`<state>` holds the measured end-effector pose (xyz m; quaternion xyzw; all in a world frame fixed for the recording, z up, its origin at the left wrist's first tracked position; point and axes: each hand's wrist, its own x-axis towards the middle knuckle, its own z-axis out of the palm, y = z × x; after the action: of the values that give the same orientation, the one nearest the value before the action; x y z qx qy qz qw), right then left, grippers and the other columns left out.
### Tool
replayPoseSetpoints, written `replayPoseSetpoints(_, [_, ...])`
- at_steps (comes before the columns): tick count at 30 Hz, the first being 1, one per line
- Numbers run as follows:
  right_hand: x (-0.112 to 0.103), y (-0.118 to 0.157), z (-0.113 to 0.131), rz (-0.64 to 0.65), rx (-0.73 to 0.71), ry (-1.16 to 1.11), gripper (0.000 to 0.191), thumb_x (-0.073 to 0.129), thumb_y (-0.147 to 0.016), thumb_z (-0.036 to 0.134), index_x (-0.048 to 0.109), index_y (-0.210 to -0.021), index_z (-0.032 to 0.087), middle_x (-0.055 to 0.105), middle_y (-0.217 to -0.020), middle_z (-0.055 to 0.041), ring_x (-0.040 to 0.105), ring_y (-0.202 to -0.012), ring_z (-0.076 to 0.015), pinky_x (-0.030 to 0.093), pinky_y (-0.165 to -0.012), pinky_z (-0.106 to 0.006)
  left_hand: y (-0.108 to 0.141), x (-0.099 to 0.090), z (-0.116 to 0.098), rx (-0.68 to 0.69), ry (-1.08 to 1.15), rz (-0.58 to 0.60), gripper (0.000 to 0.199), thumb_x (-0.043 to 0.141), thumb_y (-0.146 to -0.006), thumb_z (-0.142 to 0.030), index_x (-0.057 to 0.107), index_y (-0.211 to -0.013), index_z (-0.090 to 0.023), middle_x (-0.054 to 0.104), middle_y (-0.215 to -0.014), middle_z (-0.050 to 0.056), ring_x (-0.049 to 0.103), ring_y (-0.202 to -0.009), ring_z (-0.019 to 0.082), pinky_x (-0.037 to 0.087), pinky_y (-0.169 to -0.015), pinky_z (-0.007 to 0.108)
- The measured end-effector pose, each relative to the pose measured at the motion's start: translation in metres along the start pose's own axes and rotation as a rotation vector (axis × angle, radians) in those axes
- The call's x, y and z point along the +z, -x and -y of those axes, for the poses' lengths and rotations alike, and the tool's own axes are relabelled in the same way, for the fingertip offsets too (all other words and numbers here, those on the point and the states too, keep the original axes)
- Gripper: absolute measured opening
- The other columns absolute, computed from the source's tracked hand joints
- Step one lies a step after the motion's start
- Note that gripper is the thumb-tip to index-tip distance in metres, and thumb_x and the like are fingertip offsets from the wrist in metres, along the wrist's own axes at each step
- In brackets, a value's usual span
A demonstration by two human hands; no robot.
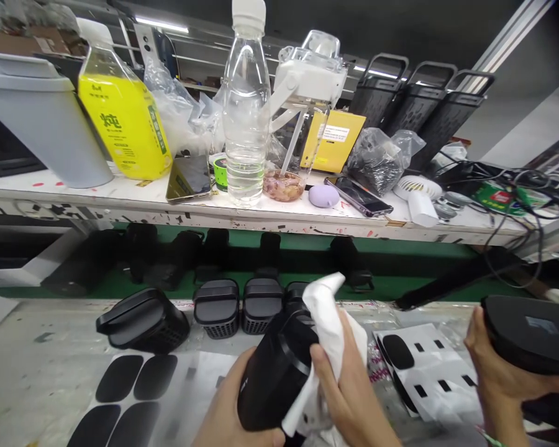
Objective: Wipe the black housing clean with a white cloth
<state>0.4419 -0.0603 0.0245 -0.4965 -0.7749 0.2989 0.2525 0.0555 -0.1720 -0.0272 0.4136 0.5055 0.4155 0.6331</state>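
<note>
My left hand [230, 410] is wrapped round the lower part of a black rounded housing [272, 372], which is tilted, with small white lettering on its side. In my right hand [354, 391] is a white cloth [328, 329], bunched and pressed against the housing's upper end. Part of that end is hidden behind the cloth. Just beyond stand black units with handles and perforated sides [217, 304], and another such unit [144, 320] leans to the left. Sheets with black rounded stickers [118, 379] lie left of my hands.
At the right, another person's hand [498, 366] holds a black unit [535, 332] beside a sticker sheet [428, 366]. The shelf [190, 214] above carries a water bottle [246, 118], a yellow drink bottle [121, 118], phones and tangled cables [517, 180].
</note>
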Motion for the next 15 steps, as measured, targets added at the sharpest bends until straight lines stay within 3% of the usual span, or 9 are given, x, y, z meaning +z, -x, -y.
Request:
replayPoseSetpoints(3, [0.039, -0.041, 0.070, 0.236, 0.025, 0.026, 0.059, 0.052, -0.083, 0.066, 0.063, -0.076, 0.009, 0.053, -0.069, -0.0087, 0.046, -0.074, -0.0149, 0.038, -0.070, -0.023, -0.001, -0.003, 0.006, 0.042, -0.155, 0.106, 0.096, 0.078, -0.060, -0.047, 0.036, -0.141, -0.020, 0.039, -0.144, 0.010, 0.040, -0.132, 0.026, 0.032, -0.109, 0.033])
replayPoseSetpoints(5, [0.071, -0.072, 0.118, 0.318, 0.033, 0.024, 0.052, 0.057, -0.082, 0.060, 0.063, -0.079, 0.009, 0.055, -0.071, -0.0071, 0.046, -0.073, -0.0133, 0.035, -0.066, -0.022, -0.003, -0.004, 0.010, 0.035, -0.230, 0.143, 0.101, 0.077, -0.060, -0.052, 0.031, -0.144, -0.018, 0.032, -0.148, 0.014, 0.036, -0.135, 0.030, 0.033, -0.110, 0.036])
replayPoseSetpoints(8, [0.099, -0.108, 0.158, 0.451, 0.042, -0.027, 0.045, 0.059, -0.082, 0.057, 0.060, -0.082, 0.012, 0.056, -0.075, -0.0003, 0.043, -0.070, -0.0096, 0.031, -0.061, -0.021, -0.002, 0.001, 0.007, 0.004, -0.049, 0.026, 0.103, 0.082, -0.053, -0.046, 0.038, -0.140, -0.015, 0.042, -0.141, 0.012, 0.042, -0.130, 0.027, 0.034, -0.110, 0.035])
replayPoseSetpoints(10, [0.104, -0.119, 0.158, 0.629, 0.064, -0.233, 0.051, 0.061, -0.081, 0.060, 0.057, -0.088, 0.009, 0.049, -0.079, -0.0019, 0.037, -0.071, -0.0086, 0.029, -0.061, -0.021, 0.000, 0.005, 0.003, 0.031, 0.085, -0.028, 0.099, 0.084, -0.051, -0.039, 0.042, -0.137, -0.015, 0.048, -0.135, 0.010, 0.047, -0.126, 0.024, 0.034, -0.109, 0.032])
replayPoseSetpoints(12, [0.106, -0.119, 0.143, 0.717, 0.157, -0.570, 0.059, 0.070, -0.074, 0.058, 0.058, -0.095, 0.003, 0.047, -0.086, -0.0075, 0.040, -0.075, -0.0092, 0.033, -0.066, -0.021, 0.002, 0.007, -0.001, 0.053, 0.134, -0.041, 0.097, 0.083, -0.051, -0.039, 0.042, -0.136, -0.014, 0.050, -0.132, 0.012, 0.049, -0.123, 0.025, 0.034, -0.107, 0.033])
replayPoseSetpoints(14, [0.113, -0.109, 0.125, 0.610, 0.310, -0.920, 0.065, 0.076, -0.068, 0.056, 0.055, -0.095, 0.000, 0.050, -0.075, -0.0078, 0.045, -0.064, -0.0077, 0.036, -0.059, -0.020, 0.003, 0.006, -0.001, 0.065, 0.191, -0.039, 0.092, 0.081, -0.053, -0.038, 0.045, -0.133, -0.014, 0.053, -0.127, 0.011, 0.052, -0.118, 0.026, 0.036, -0.103, 0.033])
replayPoseSetpoints(15, [0.120, -0.102, 0.117, 0.491, 0.386, -1.059, 0.068, 0.077, -0.064, 0.059, 0.051, -0.094, 0.003, 0.046, -0.062, -0.0019, 0.040, -0.051, -0.0052, 0.032, -0.049, -0.018, 0.003, 0.005, -0.001, 0.063, 0.239, -0.044, 0.090, 0.081, -0.053, -0.037, 0.046, -0.132, -0.014, 0.054, -0.124, 0.010, 0.053, -0.116, 0.025, 0.037, -0.102, 0.032])
